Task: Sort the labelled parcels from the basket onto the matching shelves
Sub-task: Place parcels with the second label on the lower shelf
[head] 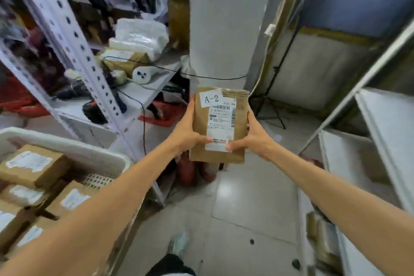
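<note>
Parcel (201, 119), sticker (211, 98) "A-2" (barcode label (221, 127) below)

White pillar (226, 18) dead ahead, black cable (212, 78) across its front, power strip (142, 74) to its left, tripod (272, 96) on tiled floor (246, 197) to its right.

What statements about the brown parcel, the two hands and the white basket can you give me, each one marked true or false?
1. The left hand and the right hand both grip the flat brown cardboard parcel. True.
2. The white sticker on the parcel reads B-3. False: it reads A-2.
3. The white plastic basket at the lower left holds nothing. False: brown cardboard boxes lie in it.
4. A white power strip lies on the grey metal shelf at the left. True.
</note>
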